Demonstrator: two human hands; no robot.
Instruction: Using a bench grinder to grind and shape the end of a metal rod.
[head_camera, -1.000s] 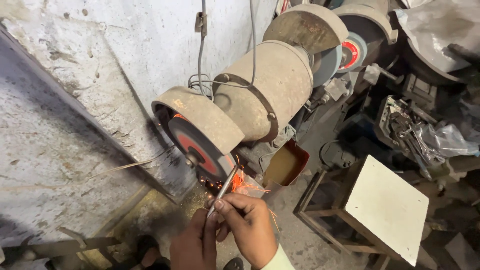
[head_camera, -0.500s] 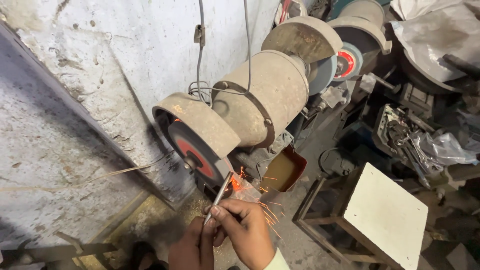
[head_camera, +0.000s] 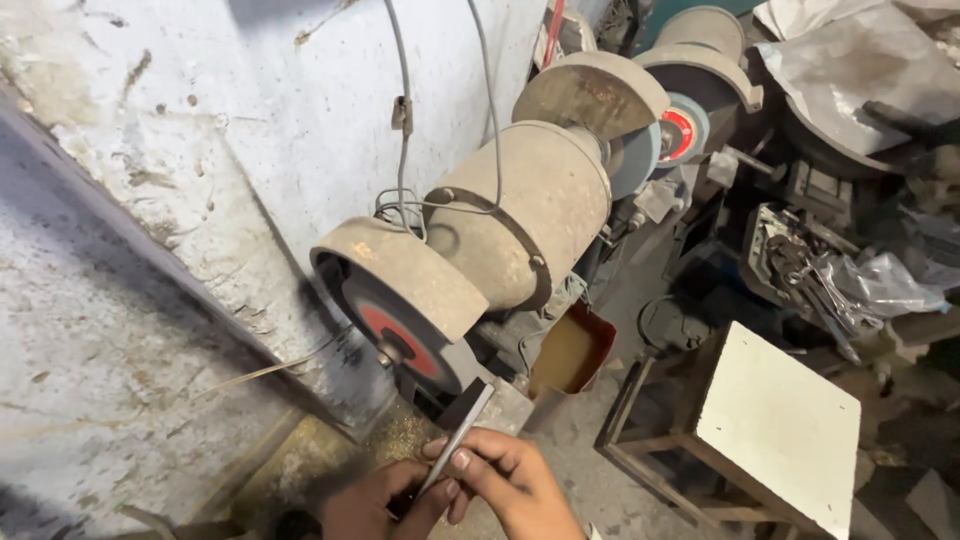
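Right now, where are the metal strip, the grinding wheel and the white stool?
metal strip (head_camera: 455, 440), head view, mid-length of the blade.
grinding wheel (head_camera: 405, 340), head view, red centre label.
white stool (head_camera: 775, 425), head view, middle of the seat.

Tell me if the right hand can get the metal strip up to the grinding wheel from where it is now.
Probably yes. The right hand and the left hand both pinch the metal strip, whose tip sits just below the grinding wheel. The wheel's lower face is uncovered by the guard, and nothing lies between.
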